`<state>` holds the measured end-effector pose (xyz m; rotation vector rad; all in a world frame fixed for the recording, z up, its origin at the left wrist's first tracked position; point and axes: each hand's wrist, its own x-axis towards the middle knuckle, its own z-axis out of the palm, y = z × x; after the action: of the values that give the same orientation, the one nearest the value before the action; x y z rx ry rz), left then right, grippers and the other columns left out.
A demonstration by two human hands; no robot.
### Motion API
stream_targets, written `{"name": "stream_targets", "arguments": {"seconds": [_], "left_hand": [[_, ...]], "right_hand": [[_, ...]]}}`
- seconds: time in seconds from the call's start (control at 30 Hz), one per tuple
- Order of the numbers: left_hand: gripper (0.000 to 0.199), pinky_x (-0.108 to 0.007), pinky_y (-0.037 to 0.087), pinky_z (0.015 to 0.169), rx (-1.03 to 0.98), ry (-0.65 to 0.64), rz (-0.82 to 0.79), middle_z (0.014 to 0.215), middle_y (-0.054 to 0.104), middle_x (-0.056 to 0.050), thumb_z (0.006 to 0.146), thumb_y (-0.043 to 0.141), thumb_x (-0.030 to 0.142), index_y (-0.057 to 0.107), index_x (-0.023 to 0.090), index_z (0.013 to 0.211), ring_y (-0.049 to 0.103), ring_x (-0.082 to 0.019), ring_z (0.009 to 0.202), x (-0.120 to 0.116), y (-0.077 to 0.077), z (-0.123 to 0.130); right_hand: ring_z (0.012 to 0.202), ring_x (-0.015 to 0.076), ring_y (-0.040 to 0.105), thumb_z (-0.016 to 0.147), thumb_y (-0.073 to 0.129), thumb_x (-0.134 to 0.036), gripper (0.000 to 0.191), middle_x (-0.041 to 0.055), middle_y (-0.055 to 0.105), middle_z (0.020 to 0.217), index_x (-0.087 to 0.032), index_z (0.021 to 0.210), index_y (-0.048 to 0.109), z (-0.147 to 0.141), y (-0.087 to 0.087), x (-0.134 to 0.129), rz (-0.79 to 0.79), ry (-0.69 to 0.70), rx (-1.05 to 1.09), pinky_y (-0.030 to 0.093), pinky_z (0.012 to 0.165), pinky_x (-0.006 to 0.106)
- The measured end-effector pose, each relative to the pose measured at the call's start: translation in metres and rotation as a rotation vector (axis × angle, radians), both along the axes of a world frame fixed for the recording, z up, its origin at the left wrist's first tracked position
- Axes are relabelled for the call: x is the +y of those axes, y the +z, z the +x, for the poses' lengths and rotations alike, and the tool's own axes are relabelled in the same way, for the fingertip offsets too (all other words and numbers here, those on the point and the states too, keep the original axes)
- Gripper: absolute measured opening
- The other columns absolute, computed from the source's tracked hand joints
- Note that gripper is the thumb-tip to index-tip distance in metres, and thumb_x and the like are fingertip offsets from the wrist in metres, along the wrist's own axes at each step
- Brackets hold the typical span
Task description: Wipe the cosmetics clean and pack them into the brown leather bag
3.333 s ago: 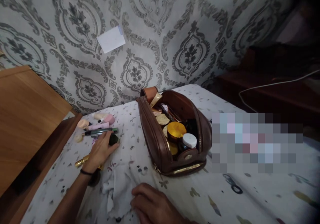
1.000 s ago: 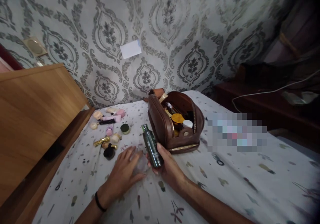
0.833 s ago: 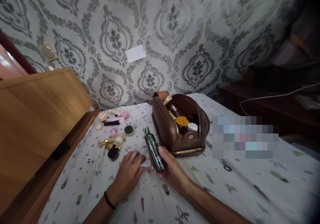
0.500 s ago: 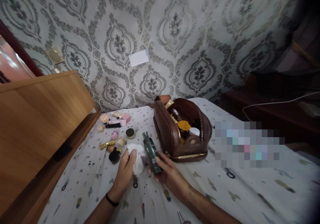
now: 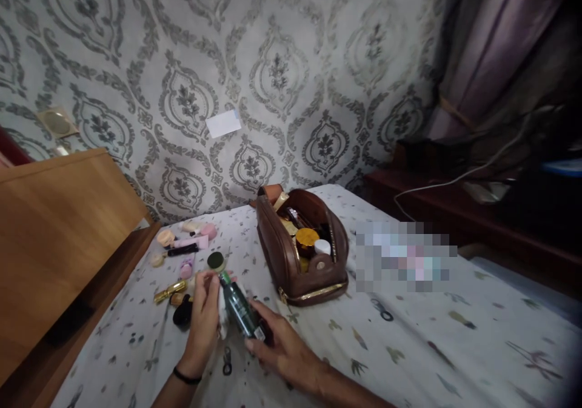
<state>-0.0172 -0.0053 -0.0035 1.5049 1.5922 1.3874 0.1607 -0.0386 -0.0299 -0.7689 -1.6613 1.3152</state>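
Note:
A dark green bottle (image 5: 243, 312) with a lighter green neck is tilted in my right hand (image 5: 279, 341), whose fingers wrap its lower end. My left hand (image 5: 204, 314), a black band on its wrist, holds a white cloth (image 5: 222, 311) against the bottle's upper left side; much of the cloth is hidden behind the hand and bottle. Just beyond the bottle's neck lies a round jar with a dark lid (image 5: 216, 260). To the right stands an unzipped brown leather bag (image 5: 277, 256), with a yellow-lidded jar (image 5: 307, 238) and a white-capped item (image 5: 322, 247) inside.
Several cosmetics lie on the left: a gold tube (image 5: 170, 291), a black tube (image 5: 183, 250), a pink tube (image 5: 195, 242) and a round black item (image 5: 182, 314). A patterned sheet (image 5: 327, 347) covers the surface. A wooden panel (image 5: 68, 214) borders the left; a blurred patch (image 5: 404, 256) lies right.
The view has swung to the right. My right hand has turned the bottle, so a small white label shows near its base. The cloth has come up against the bottle's side.

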Motion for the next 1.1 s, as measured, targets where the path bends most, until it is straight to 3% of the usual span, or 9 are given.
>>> {"name": "stream_targets", "arguments": {"seconds": [0.1, 0.2, 0.33, 0.43, 0.7, 0.83, 0.93, 1.03, 1.1], "left_hand": [[0.042, -0.033, 0.052, 0.083, -0.136, 0.002, -0.049, 0.104, 0.067, -0.006, 0.090, 0.044, 0.060, 0.048, 0.025, 0.115, 0.066, -0.021, 0.097, 0.000, 0.004, 0.010], [0.044, -0.033, 0.053, 0.080, -0.109, -0.069, -0.053, 0.101, 0.069, -0.006, 0.088, 0.048, 0.061, 0.052, 0.024, 0.112, 0.067, -0.022, 0.094, 0.003, 0.004, 0.014], [0.045, -0.036, 0.052, 0.083, 0.059, -0.102, -0.002, 0.100, 0.070, -0.008, 0.084, 0.051, 0.063, 0.059, 0.021, 0.100, 0.066, -0.025, 0.095, 0.015, 0.003, 0.002], [0.046, -0.041, 0.050, 0.090, 0.191, -0.120, 0.002, 0.103, 0.071, -0.009, 0.081, 0.053, 0.062, 0.064, 0.020, 0.098, 0.065, -0.028, 0.100, 0.024, -0.001, -0.011], [0.041, -0.046, 0.042, 0.106, 0.479, -0.314, -0.009, 0.128, 0.064, -0.011, 0.089, 0.047, 0.045, 0.059, 0.022, 0.121, 0.056, -0.027, 0.123, 0.028, -0.021, -0.019], [0.035, -0.041, 0.044, 0.103, 0.657, -0.398, 0.037, 0.122, 0.065, -0.010, 0.092, 0.046, 0.043, 0.060, 0.024, 0.117, 0.059, -0.025, 0.117, 0.025, 0.004, -0.015], [0.032, -0.034, 0.049, 0.085, 0.786, -0.412, 0.012, 0.102, 0.070, -0.007, 0.096, 0.039, 0.042, 0.064, 0.022, 0.099, 0.065, -0.023, 0.096, 0.034, 0.034, -0.019], [0.038, -0.029, 0.045, 0.067, 0.928, -0.367, -0.043, 0.074, 0.067, -0.002, 0.097, 0.033, 0.040, 0.064, 0.019, 0.087, 0.062, -0.018, 0.070, 0.063, 0.055, -0.041], [0.035, -0.027, 0.045, 0.069, 1.075, -0.230, -0.062, 0.078, 0.069, -0.002, 0.096, 0.036, 0.037, 0.066, 0.019, 0.091, 0.062, -0.017, 0.073, 0.092, 0.059, -0.064]], "right_hand": [[0.114, 0.0275, 0.058, 0.081, 0.062, -0.040, 0.062, 0.0114, 0.062, 0.126, -0.015, 0.137, 0.049, 0.000, 0.003, -0.002, -0.005, 0.004, -0.011, 0.043, 0.101, 0.042], [0.112, 0.0265, 0.059, 0.079, 0.062, -0.030, 0.060, 0.0094, 0.064, 0.122, -0.018, 0.136, 0.050, 0.001, 0.003, -0.003, -0.008, -0.032, -0.044, 0.045, 0.099, 0.041], [0.123, 0.0273, 0.051, 0.077, 0.061, -0.021, 0.066, 0.0131, 0.056, 0.134, -0.018, 0.141, 0.044, 0.002, 0.001, -0.005, 0.064, -0.111, -0.121, 0.036, 0.108, 0.043], [0.122, 0.0256, 0.050, 0.077, 0.060, -0.018, 0.066, 0.0125, 0.054, 0.130, -0.019, 0.140, 0.044, 0.001, -0.001, -0.006, 0.084, -0.114, -0.199, 0.037, 0.108, 0.041], [0.124, 0.0286, 0.047, 0.077, 0.066, -0.025, 0.057, 0.0141, 0.052, 0.132, -0.019, 0.132, 0.053, 0.001, -0.002, -0.003, 0.123, -0.084, -0.456, 0.037, 0.108, 0.042], [0.123, 0.0277, 0.049, 0.080, 0.064, -0.025, 0.052, 0.0138, 0.054, 0.132, -0.020, 0.131, 0.054, 0.004, -0.003, -0.003, 0.148, -0.083, -0.466, 0.040, 0.107, 0.041], [0.122, 0.0262, 0.052, 0.082, 0.062, -0.022, 0.048, 0.0134, 0.054, 0.132, -0.020, 0.130, 0.054, 0.004, -0.006, -0.004, 0.169, -0.104, -0.449, 0.042, 0.106, 0.039], [0.120, 0.0241, 0.055, 0.085, 0.057, -0.020, 0.043, 0.0124, 0.056, 0.130, -0.021, 0.129, 0.055, 0.004, -0.008, -0.003, 0.210, -0.128, -0.420, 0.045, 0.104, 0.036], [0.118, 0.0227, 0.057, 0.087, 0.054, -0.020, 0.042, 0.0115, 0.058, 0.129, -0.021, 0.129, 0.055, 0.004, -0.009, -0.002, 0.240, -0.125, -0.404, 0.046, 0.103, 0.034]]}}
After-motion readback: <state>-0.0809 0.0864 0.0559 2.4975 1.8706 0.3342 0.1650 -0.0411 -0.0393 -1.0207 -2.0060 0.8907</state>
